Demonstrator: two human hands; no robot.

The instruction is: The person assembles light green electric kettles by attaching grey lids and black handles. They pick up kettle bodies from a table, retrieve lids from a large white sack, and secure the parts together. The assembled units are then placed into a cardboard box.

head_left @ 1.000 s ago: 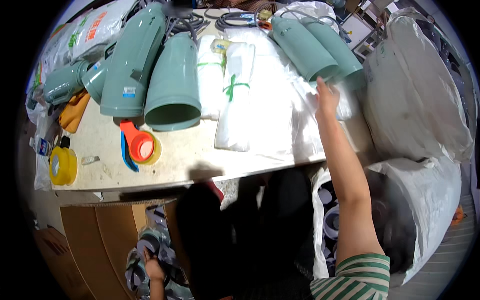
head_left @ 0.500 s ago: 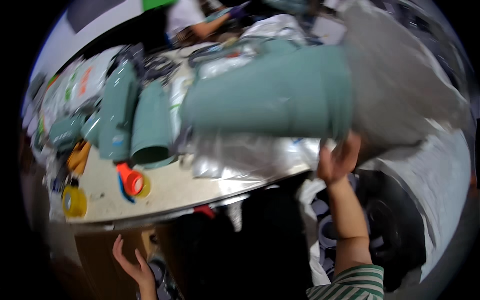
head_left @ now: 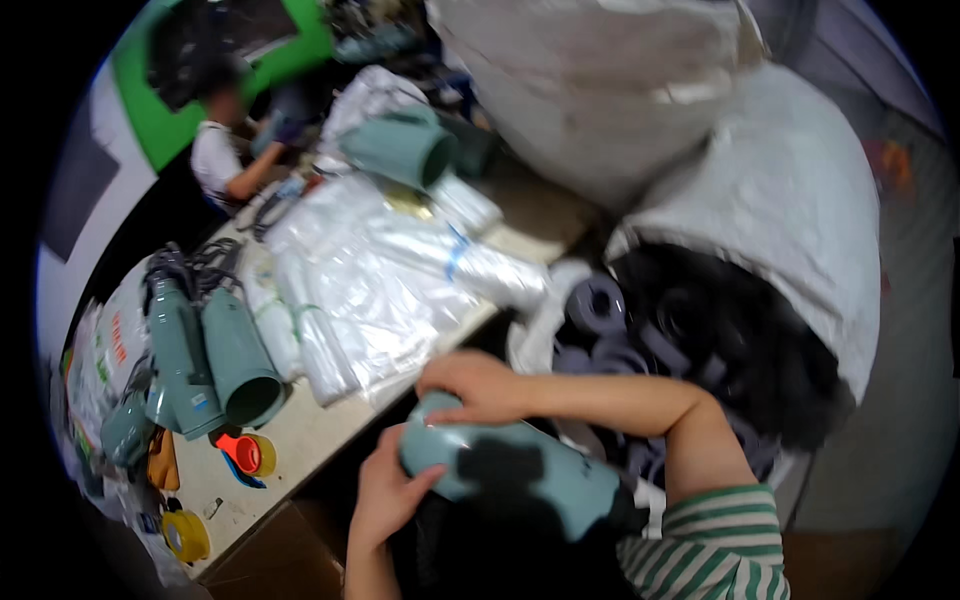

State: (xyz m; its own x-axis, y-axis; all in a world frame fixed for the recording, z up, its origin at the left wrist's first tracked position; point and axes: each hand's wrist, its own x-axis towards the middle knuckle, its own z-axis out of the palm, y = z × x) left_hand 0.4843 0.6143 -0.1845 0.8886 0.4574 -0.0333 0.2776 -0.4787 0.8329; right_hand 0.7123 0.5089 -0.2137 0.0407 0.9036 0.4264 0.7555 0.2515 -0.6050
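Note:
A glossy sea-green tapered plastic housing [head_left: 570, 470] lies slantwise over my lap, its far-right end next to the striped sleeve. My right hand [head_left: 478, 388] reaches over the top of its rounded left end, fingers curled on the edge. My left hand [head_left: 388, 490] grips that same end from the left side, thumb on top. A dark shadow covers part of the housing's surface. Two similar green housings, one with a wide open mouth [head_left: 250, 395] and one slimmer [head_left: 185, 360], lie on the table to the left.
Clear plastic bags [head_left: 370, 290] spread over the table [head_left: 310, 450]. Another green housing [head_left: 400, 145] lies behind them. An orange-red ring tool [head_left: 240, 453] and a yellow tape roll [head_left: 187, 535] sit near the front edge. A white sack [head_left: 780, 210] holds dark ring parts [head_left: 597, 305]. A person [head_left: 225, 150] works beyond.
The green housing has come down from above the table to my lap. Both hands, which were open, now hold its end. The view has turned to the right.

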